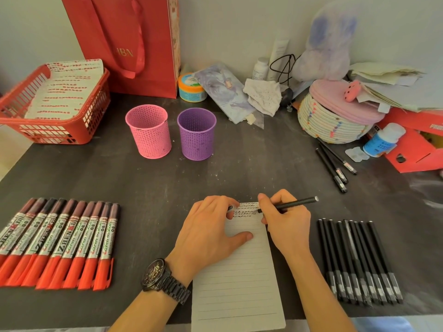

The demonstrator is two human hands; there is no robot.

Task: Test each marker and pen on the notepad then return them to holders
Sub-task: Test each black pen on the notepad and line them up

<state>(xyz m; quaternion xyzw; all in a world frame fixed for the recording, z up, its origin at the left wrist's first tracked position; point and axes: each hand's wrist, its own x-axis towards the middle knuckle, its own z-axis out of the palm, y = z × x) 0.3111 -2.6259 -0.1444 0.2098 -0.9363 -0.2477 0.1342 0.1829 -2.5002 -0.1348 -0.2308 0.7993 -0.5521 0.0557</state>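
A lined notepad (237, 279) lies at the table's near edge, with rows of small black marks across its top. My right hand (285, 221) grips a black pen (297, 203) whose tip touches the pad's top right corner. My left hand (211, 231) rests on the pad's upper left and pinches a small dark piece, probably the pen cap, between its fingertips. Several red-capped markers (60, 243) lie in a row at the left. Several black pens (357, 262) lie in a row at the right. A pink holder (148, 131) and a purple holder (197, 134) stand behind the pad, both empty.
Three more black pens (335, 164) lie at the right, near a woven basket (333, 118) with a pink lid. A red basket (52, 101) with marked paper sits at the far left. A red gift bag (134, 41), jars, bottles and a red box crowd the back edge.
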